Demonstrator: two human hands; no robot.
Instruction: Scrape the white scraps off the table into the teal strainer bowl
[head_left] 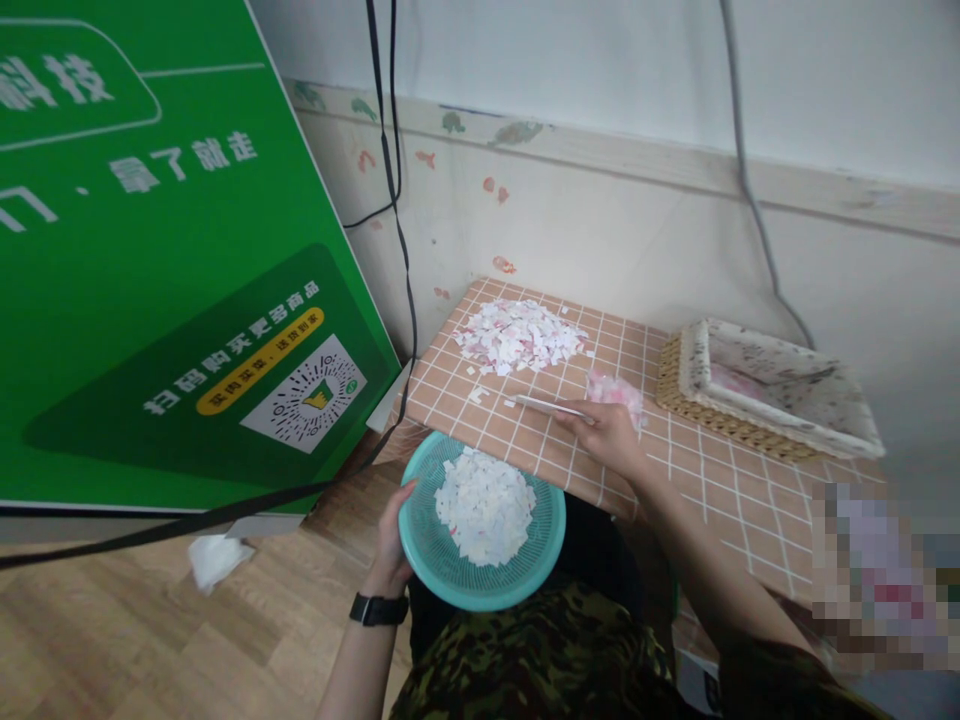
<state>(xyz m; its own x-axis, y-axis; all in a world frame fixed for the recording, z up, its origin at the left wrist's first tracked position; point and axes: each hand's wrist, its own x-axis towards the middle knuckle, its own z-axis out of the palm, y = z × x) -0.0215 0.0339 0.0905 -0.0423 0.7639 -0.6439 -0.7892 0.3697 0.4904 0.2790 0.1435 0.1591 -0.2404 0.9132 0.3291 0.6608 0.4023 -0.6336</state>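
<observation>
My left hand (pixel 391 530), with a dark band on its wrist, grips the left rim of a teal plastic colander (pixel 429 575). The colander sits just below the table's front edge and holds a heap of small white paper pieces (pixel 484 505). My right hand (pixel 611 435) is over the table, closed on a thin, flat white card (pixel 551 406) seen nearly edge-on. A few loose scraps lie by the card's tip. Behind it rises a larger pile of white and pinkish paper scraps (pixel 517 335). A clear bag with pink contents (pixel 616 390) lies beside my right hand.
A cloth-lined wicker basket (pixel 739 415) stands at the right on the checked tablecloth (pixel 690 470). A green printed board (pixel 187 280) fills the left side. Dark cords (pixel 409 290) hang before the wall. A crumpled white bag (pixel 217 558) lies on the floor.
</observation>
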